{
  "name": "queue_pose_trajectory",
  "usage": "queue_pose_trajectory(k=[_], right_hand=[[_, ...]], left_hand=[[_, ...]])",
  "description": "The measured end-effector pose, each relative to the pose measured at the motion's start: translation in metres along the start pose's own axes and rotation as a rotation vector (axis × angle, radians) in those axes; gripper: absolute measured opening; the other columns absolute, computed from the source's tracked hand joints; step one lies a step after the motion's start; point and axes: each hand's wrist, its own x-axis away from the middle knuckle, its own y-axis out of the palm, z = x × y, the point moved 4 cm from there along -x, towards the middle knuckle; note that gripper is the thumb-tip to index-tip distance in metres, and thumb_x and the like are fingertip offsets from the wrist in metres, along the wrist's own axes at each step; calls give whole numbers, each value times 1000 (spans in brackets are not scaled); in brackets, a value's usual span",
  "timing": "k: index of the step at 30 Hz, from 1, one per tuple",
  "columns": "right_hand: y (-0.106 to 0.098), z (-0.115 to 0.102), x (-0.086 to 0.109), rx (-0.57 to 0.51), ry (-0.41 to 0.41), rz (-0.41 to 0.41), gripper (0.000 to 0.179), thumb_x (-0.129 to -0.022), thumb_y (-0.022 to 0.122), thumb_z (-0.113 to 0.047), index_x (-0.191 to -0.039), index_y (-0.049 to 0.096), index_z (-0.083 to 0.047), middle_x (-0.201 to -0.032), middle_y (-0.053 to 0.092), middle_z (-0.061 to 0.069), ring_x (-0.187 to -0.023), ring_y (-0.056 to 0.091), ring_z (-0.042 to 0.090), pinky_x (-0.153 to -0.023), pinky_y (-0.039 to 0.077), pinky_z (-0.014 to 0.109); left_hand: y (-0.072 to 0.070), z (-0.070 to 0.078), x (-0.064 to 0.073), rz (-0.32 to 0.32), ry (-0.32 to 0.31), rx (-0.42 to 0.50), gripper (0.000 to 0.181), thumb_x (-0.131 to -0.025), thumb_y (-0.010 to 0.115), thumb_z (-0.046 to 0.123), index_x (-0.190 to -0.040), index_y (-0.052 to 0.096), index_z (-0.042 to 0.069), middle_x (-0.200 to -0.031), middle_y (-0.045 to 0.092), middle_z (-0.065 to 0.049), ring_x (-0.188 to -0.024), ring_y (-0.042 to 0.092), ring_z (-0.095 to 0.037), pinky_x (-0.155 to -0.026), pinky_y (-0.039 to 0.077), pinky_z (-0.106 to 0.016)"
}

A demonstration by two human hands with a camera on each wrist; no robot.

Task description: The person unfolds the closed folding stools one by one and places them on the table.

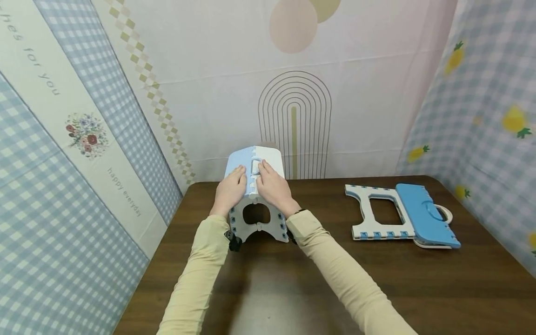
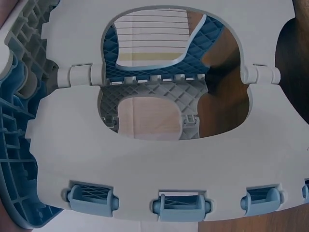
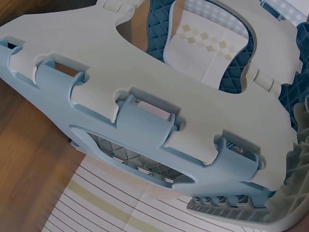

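A folding step stool (image 1: pixel 239 157) stands near the table's back edge, its top one half light blue, one half white, with a hinge seam and a handle slot along the middle. My left hand (image 1: pixel 230 190) rests on the blue half, fingers extended toward the seam. On the white half lies my right hand (image 1: pixel 275 187), its fingers pointing forward beside the slot. Both wrist views look at the stool's end panels: a white panel (image 2: pixel 145 159) with blue hinge knuckles and a large round opening, and a similar panel (image 3: pixel 164 104) joined to a blue side. Neither hand's fingers show there.
To the right, a second folding stool (image 1: pixel 425 211) lies on the wooden table (image 1: pixel 326 279), with a blue top, white frame and white handle loop. Behind the table hangs a patterned cloth (image 1: pixel 356 102). Checked cloths (image 1: pixel 25 223) flank both sides.
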Motion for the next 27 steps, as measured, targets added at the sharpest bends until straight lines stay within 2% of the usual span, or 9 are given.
queue_pose_trajectory(k=[13, 22, 27], right_hand=[[-5, 7, -6, 64, -19, -33, 50, -101, 32, -22, -148, 38, -6, -157, 34, 9, -144, 37, 25, -115, 36, 40], [1, 5, -6, 158, -47, -83, 50, -103, 31, -23, -147, 39, -2, -156, 36, 10, -146, 32, 22, -120, 28, 35], [5, 7, -8, 191, -19, -140, 52, -104, 25, -26, -152, 31, -8, -160, 28, 6, -150, 24, 19, -123, 18, 40]], left_hand=[[4, 6, -6, -1, -21, -60, 50, -104, 27, 32, -148, 41, 10, -156, 37, -6, -146, 32, -25, -120, 26, -43], [4, 8, -2, -26, -18, -115, 50, -105, 27, 30, -147, 41, 9, -156, 37, -8, -146, 32, -26, -121, 26, -42], [6, 7, -3, -11, -11, -115, 49, -104, 29, 30, -147, 42, 9, -155, 37, -8, -146, 33, -26, -120, 27, -44]])
